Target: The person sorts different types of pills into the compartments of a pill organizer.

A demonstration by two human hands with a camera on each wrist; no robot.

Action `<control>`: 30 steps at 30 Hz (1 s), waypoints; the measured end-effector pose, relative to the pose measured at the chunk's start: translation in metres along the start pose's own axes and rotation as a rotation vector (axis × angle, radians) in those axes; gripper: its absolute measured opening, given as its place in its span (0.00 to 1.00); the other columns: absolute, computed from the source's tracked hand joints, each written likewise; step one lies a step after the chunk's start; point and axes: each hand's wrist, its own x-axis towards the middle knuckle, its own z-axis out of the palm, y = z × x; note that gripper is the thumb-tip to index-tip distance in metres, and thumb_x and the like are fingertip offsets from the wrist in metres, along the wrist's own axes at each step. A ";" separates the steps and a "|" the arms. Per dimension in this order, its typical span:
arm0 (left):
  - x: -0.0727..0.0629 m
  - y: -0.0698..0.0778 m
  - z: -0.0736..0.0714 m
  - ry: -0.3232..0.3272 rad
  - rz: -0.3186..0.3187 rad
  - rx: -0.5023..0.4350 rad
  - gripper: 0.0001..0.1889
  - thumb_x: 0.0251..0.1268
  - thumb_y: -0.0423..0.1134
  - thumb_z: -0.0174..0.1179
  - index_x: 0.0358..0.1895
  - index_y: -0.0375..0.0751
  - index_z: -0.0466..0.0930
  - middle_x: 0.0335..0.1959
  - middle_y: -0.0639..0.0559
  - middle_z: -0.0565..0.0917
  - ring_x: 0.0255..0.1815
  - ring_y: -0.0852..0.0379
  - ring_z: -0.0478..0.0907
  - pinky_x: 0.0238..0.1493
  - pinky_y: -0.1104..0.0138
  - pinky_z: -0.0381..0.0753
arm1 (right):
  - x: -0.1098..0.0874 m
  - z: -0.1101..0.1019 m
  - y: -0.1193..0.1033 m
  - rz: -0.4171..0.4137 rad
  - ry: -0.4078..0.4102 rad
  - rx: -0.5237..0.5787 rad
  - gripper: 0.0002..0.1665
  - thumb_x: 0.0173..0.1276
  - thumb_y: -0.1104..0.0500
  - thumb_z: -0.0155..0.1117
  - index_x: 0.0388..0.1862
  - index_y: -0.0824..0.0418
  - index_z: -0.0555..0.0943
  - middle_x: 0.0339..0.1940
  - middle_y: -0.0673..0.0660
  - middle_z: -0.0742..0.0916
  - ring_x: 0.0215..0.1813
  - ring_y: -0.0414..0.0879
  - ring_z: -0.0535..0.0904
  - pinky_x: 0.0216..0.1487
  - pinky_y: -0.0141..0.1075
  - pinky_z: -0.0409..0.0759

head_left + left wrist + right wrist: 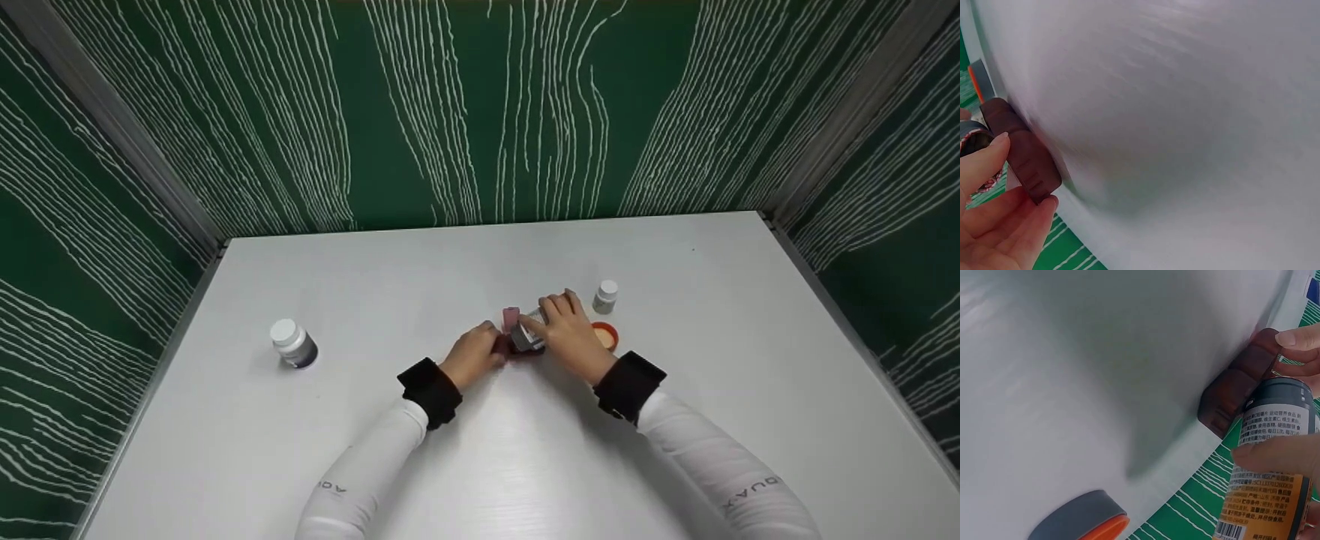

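My left hand (474, 352) pinches a dark red-brown pill box (1027, 154) between thumb and fingers near the middle of the white table. A pink translucent lid (511, 319) stands up at its far side. My right hand (574, 341) grips a bottle (1269, 433) with a dark neck and a white and orange label. The bottle is tilted, its open mouth (974, 138) close beside the pill box. Whether anything lies inside the box cannot be seen. Next to my right hand lies a grey cap (1081, 517) with an orange inner side.
A small white bottle (605, 296) stands just beyond my right hand. Off to the left stands a larger white-capped bottle (294, 343) with a dark lower part. Green walls with white lines (480, 112) border the table (375, 285) at the back and sides.
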 end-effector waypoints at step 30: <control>0.000 -0.003 0.002 0.015 0.023 0.007 0.07 0.46 0.31 0.62 0.30 0.35 0.76 0.32 0.49 0.74 0.32 0.53 0.74 0.35 0.65 0.73 | 0.004 0.003 -0.001 -0.098 0.025 -0.111 0.29 0.46 0.74 0.62 0.48 0.53 0.78 0.43 0.64 0.74 0.49 0.58 0.68 0.55 0.55 0.60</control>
